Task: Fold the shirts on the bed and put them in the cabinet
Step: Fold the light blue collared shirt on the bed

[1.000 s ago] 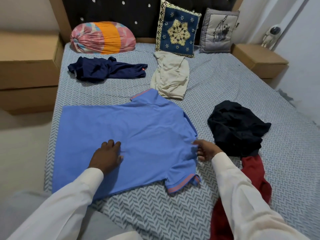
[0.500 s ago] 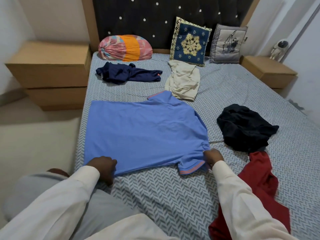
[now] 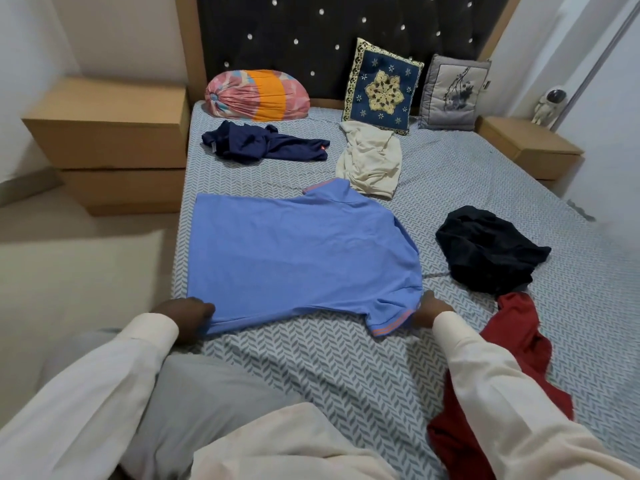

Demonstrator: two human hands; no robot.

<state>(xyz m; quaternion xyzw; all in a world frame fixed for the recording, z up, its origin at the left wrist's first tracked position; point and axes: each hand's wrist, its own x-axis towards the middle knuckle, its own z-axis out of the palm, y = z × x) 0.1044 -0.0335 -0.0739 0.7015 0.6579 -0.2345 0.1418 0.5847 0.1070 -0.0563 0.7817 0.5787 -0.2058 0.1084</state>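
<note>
While the left hand [image 3: 185, 315] is gripping the near hem corner of the blue shirt [image 3: 294, 258], the shirt is lying flat on the bed [image 3: 311, 368] between both hands, and the right hand [image 3: 429, 311] is pinching its edge beside the near sleeve. To fold well, I think both hands should be lifting together and evenly, holding the edge straight.

left hand [image 3: 183, 314] — curled pinch grip, palm down | right hand [image 3: 428, 310] — curled pinch grip
</note>
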